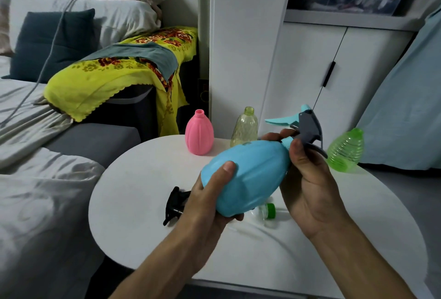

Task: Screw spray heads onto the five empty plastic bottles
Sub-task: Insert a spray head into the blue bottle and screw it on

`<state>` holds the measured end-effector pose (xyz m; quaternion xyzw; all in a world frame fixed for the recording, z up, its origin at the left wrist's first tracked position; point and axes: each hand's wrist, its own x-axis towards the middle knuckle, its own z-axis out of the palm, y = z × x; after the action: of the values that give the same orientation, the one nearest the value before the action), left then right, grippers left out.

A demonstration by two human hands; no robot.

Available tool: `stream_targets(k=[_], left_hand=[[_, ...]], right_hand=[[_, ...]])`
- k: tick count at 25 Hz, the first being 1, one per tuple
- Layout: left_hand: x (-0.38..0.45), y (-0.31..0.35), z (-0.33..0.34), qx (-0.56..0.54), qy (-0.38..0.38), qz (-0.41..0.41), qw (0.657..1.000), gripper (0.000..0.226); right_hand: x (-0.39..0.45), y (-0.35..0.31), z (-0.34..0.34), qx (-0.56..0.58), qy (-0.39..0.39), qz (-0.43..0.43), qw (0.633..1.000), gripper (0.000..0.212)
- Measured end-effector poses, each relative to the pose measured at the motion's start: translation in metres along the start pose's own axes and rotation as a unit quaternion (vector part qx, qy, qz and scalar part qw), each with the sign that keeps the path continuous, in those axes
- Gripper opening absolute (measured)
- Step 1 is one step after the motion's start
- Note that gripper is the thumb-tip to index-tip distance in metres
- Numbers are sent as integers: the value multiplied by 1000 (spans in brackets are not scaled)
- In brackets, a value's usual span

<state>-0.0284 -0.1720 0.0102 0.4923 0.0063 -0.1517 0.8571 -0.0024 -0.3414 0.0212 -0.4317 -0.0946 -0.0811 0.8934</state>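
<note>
A light blue bottle (pixel 250 174) is held tilted above the round white table (pixel 133 215), its base cupped by my left hand (pixel 210 205). A grey and blue spray head (pixel 306 127) sits on its neck, and my right hand (pixel 307 179) pinches the collar there. At the table's far edge stand a pink bottle (pixel 199 133) and a pale yellow clear bottle (pixel 244 128), both without heads. A green clear bottle (pixel 346 150) is at the right, tilted. On the table lie a black spray head (pixel 175 203) and a clear head with a green collar (pixel 266 212), partly hidden by the blue bottle.
A bed with grey sheets (pixel 35 191) borders the table on the left. A yellow floral cloth (pixel 114 76) drapes furniture behind. White cabinet doors (pixel 310 72) stand behind the table, and a light blue fabric (pixel 405 107) hangs at the right.
</note>
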Motion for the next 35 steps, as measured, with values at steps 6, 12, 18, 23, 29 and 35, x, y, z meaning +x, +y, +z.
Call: stream_targets(k=[6,12,18,23,29,35], left_hand=[[-4,6,-2,-18,-99,-75,992,54],[-2,-5,8,-37,-38,-82,995,43],[0,-16,6,-35,20,-27,999,35],[5,-23,3,-27,18,-6,999,40],[15,-21,-4,100,60,27,993,51],[21,-27,-8,483,22,219,847,90]], right_hand=[[1,-17,-4,57,-78,32,995,31],[1,-5,-7,2,23,29,999,22],[1,4,-4,-20,52,13,998,19],[2,5,-5,-25,61,6,998,16],[1,12,-12,-95,104,-23,990,14],[-1,18,2,-311,55,-75,946,32]])
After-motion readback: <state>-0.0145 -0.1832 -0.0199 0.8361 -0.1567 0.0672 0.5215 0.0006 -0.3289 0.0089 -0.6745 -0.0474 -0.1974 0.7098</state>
